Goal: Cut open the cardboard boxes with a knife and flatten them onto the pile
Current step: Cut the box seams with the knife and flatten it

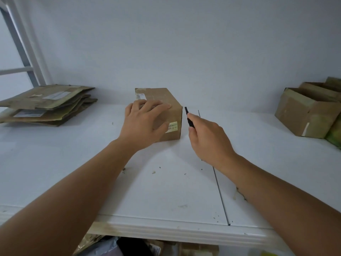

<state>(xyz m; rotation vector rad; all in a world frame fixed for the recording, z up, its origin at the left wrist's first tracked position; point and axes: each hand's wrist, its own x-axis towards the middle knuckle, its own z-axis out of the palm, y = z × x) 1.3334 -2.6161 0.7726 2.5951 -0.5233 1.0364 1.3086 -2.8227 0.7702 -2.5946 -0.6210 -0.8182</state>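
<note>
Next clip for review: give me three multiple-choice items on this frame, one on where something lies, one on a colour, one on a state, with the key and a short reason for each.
1. Where does the pile of flattened cardboard lie on the white table?
A. far left
B. far right
C. at the near edge

2. What colour is the knife in the right hand?
A. red
B. black
C. yellow

3. What state is the box under the left hand in?
A. flattened
C. closed, with tape on top
B. open, flaps up

Key:
1 A, the stack sits at the table's left end by the wall.
2 B, the part showing above the fingers is black.
3 C, it stands as a whole block with tape across its top, while the open boxes stand far right.
</note>
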